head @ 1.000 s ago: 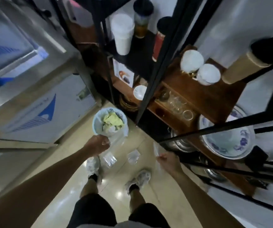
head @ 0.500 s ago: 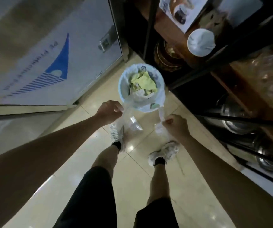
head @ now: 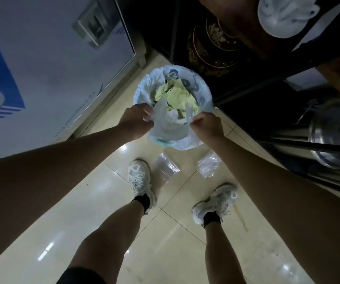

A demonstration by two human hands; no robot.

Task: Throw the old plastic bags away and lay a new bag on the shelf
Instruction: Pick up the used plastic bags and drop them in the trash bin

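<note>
Looking down from the head, we see our left hand [head: 137, 121] and right hand [head: 207, 125] pinching a thin plastic bag [head: 170, 125] between them, fingers closed tight on its two edges. The bag hangs over the near rim of the small bin [head: 144, 89] on the floor. The bin has a white liner and holds yellow-green paper scraps [head: 177, 97]. We think the throwing away is only partly done, because two more clear bags [head: 166, 166] lie on the tiles near our shoes [head: 139, 181]. On the far right stands the dark shelf [head: 247, 50]. We cannot see a new bag laid there, so that step is left.
</note>
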